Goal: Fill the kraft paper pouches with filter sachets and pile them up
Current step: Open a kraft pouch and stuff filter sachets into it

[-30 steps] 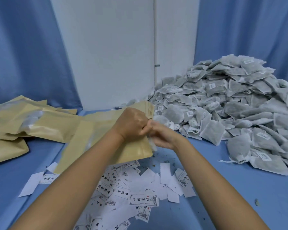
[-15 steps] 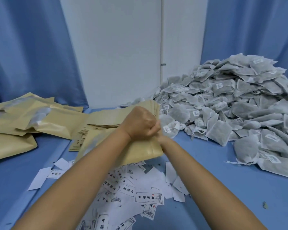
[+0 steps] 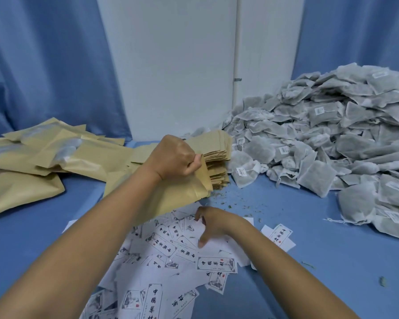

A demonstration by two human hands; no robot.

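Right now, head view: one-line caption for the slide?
Left hand grips a tan kraft paper pouch while right hand reaches over scattered white printed labels, beside a heap of grey filter sachets.

One tan kraft pouch (image 3: 184, 192) is held tilted, gripped at its upper right corner by the left hand (image 3: 173, 157); just behind it a stack of flat pouches (image 3: 217, 155) is fanned out, its layered edges shown; a loose pile of pouches (image 3: 44, 157), some with clear windows, is spread at the far left; a large heap of filter sachets (image 3: 332, 134), grey-white mesh with small white tags, is banked up at the right, just beside the stack.
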